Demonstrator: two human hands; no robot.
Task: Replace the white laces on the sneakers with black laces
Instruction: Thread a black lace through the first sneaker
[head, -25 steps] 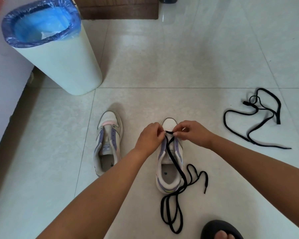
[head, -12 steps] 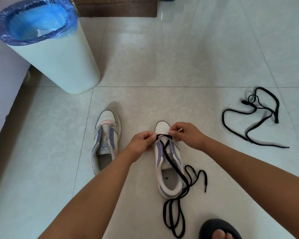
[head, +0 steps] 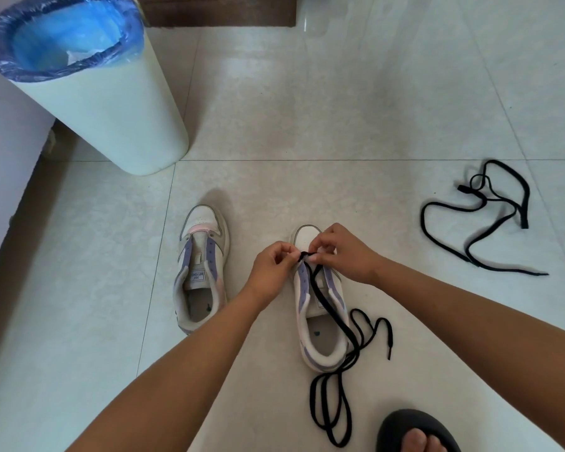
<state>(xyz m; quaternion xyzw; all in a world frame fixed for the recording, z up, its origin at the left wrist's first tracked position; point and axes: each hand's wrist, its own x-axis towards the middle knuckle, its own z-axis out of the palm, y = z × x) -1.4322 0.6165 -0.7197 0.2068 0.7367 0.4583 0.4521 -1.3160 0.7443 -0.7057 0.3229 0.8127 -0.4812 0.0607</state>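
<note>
Both hands have closed together: left hand (head: pixel 272 269) and right hand (head: pixel 343 252) pinch the black lace (head: pixel 326 303) above the sneaker (head: pixel 320 321) toe.

Your left hand (head: pixel 273 267) and right hand (head: pixel 344 252) are bare, with no rings, watch or gloves showing, and both forearms are uncovered all the way to the bottom edge of the view, with no sleeve in sight. At the lower right, your foot (head: pixel 421 442) wears a dark, rounded open-toed slipper (head: pixel 405 424), and the toes show past its front edge.
</note>
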